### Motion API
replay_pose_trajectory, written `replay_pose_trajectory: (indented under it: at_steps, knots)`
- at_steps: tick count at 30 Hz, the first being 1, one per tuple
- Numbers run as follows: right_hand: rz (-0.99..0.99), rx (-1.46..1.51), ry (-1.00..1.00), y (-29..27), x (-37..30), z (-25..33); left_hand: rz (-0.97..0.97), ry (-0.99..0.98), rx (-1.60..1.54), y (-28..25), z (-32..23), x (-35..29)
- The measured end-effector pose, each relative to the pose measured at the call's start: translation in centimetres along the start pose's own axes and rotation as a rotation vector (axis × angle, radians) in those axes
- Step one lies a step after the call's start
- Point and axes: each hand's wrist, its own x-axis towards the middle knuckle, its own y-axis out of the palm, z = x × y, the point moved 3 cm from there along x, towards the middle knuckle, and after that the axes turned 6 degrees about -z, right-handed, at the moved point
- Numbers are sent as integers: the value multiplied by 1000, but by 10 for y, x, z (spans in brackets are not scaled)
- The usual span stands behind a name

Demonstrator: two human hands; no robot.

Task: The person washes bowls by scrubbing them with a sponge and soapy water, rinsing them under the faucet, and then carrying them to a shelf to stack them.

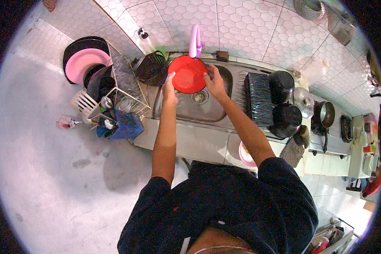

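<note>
Red bowl [188, 75] over the back of the steel sink [190, 112], right by the mouth of the lilac spout [194, 40]; cannot tell if touching it. Grip of the left hand [169, 89] clamped on the left rim, grip of the right hand [216, 84] on the right rim; placing of the fingers underneath hidden. Best to hold both sides evenly, thumbs firm on the rim, with smooth plastic likely to slip if wet. Turn in short steps, always one hand firm before loosening the other. Tip gently toward the drain [200, 96], well inside the sink edges, so as to spare the front surface [194, 142] from drips.

Close on the left, a dark basket [151, 71] beside the sink, leaving little elbow room that way; behind it, a pump bottle [146, 39] near the wall. Farther left, a pink basin [86, 63] and a blue utensil holder [130, 125] with a slotted turner [85, 104] next to it. To the right, past the ridged drainboard [240, 89], a black ribbed rack [259, 99] and stacked-looking black pots [281, 86], limiting any wide swing. Under the right forearm, a pink-rimmed bowl [244, 155], easy to knock with a lowered elbow
</note>
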Motion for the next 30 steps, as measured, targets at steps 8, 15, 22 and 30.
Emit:
replay_pose_trajectory:
  at_steps: [8, 15, 22, 30]
  knots:
    - [168, 454, 683, -26, -11, 65, 305, -268, -333, 6, 48, -15]
    - [-41, -264, 54, -30, -17, 70, 29, 8, 115, 20, 68, 11]
    - [125, -551, -453, -25, -42, 87, 530, -278, -402, 57, 7, -14]
    - [73, -411, -667, 13, 18, 104, 437, 20, -193, 50, 28, -1]
